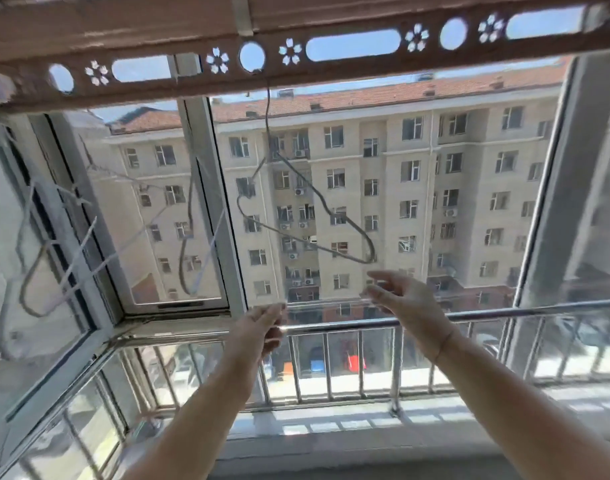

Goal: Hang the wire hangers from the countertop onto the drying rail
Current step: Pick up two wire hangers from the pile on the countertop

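The brown drying rail, pierced with round, slot and flower cutouts, runs across the top. A thin grey wire hanger hangs by its hook from one round hole and tilts, with its right end low. Two more hangers, blurred, hang further left: one in front of the open window sash, one near the left edge. My left hand and my right hand are raised just below the tilted hanger, apart from it. Both hold nothing. My right hand's fingers are spread. The countertop is out of view.
An open window sash swings inward at the left. A steel guard railing crosses behind my hands above the window sill. A grey window post stands at the right. An apartment block fills the view outside.
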